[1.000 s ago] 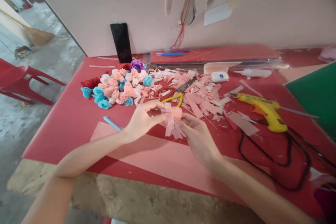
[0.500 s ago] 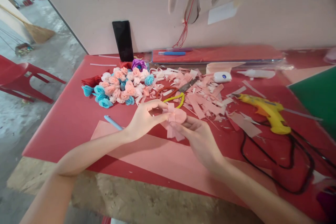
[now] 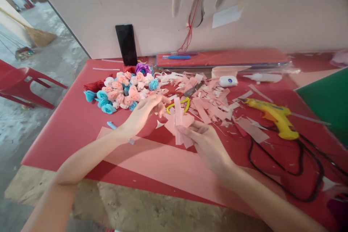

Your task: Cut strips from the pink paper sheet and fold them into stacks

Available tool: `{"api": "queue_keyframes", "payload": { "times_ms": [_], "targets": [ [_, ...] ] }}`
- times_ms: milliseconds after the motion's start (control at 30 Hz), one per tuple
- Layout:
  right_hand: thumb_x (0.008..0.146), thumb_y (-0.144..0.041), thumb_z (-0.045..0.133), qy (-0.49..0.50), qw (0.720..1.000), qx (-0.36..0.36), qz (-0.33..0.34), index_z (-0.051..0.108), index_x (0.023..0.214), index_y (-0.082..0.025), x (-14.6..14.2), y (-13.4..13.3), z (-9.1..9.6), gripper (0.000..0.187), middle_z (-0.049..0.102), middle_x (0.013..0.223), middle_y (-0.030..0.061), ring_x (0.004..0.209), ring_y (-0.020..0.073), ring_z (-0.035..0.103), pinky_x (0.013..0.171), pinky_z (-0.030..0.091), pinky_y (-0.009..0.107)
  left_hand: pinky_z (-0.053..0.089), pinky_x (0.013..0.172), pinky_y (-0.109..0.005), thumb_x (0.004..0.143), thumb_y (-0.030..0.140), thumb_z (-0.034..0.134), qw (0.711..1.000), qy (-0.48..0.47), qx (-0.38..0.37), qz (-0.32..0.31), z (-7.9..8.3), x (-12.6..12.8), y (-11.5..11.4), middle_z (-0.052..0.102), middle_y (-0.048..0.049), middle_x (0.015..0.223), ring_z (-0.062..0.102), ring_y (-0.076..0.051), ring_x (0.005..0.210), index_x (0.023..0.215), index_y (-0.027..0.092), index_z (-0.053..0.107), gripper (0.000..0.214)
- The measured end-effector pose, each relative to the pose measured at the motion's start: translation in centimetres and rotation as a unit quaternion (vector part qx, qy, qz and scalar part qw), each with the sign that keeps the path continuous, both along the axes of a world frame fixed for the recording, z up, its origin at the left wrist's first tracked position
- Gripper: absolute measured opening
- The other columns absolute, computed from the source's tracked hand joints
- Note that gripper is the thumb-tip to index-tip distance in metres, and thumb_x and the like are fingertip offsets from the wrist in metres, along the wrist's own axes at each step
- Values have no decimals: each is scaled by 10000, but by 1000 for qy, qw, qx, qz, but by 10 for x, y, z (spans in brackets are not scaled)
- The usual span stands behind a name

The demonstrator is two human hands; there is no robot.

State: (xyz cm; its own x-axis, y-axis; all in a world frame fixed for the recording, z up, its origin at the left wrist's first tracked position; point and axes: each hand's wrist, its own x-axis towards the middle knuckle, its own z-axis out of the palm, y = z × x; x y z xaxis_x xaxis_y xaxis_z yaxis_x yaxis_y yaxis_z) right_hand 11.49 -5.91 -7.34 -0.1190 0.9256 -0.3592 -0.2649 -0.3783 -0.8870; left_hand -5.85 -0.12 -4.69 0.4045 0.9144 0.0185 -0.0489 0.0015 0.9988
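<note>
One hand only grips now: right hand (image 3: 208, 141) pinches pink paper piece (image 3: 178, 121) at its lower right, thumb in front, fingers behind. Left hand (image 3: 143, 114) has let go since half second ago; so steadying seems left to right hand alone. Left fingers loosely bent, apart from piece, seemingly with nothing in them. Under forearms, pink sheet (image 3: 152, 159). Just beyond hands, yellow-handled tool (image 3: 187, 106); beyond left hand, paper flowers (image 3: 117, 86).
</note>
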Motion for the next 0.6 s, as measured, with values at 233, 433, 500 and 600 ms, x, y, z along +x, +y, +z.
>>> {"api": "queue_keyframes", "payload": {
  "times_ms": [233,433,500,600],
  "targets": [
    [591,-400,749,-61,998,8,9,687,710,-178,-1,-2,8,259,655,617,8,518,102,548,469,403,219,478,764,-302,703,326,671,977,186,-28,-99,7,6,-9,641,-45,997,600,-186,892,968,157,597,323],
    [588,-383,743,-110,993,29,9,674,664,-167,-2,-1,11,239,609,553,-10,491,87,497,467,382,219,468,765,-281,706,268,664,981,193,16,-19,-1,12,-16,674,-18,855,617,-166,838,780,155,622,142],
    [599,-385,732,-104,993,49,6,679,659,-170,0,3,11,230,630,588,1,535,100,530,523,423,233,469,739,-269,690,248,666,982,187,25,5,-2,14,-13,659,-6,811,606,-146,783,742,160,601,121],
    [594,-383,726,-112,992,65,-9,671,642,-174,7,10,12,222,603,536,-5,511,117,529,509,432,254,476,684,-249,704,249,638,992,104,35,59,10,12,-10,626,6,770,581,-124,721,712,176,575,97]
  ]
}}
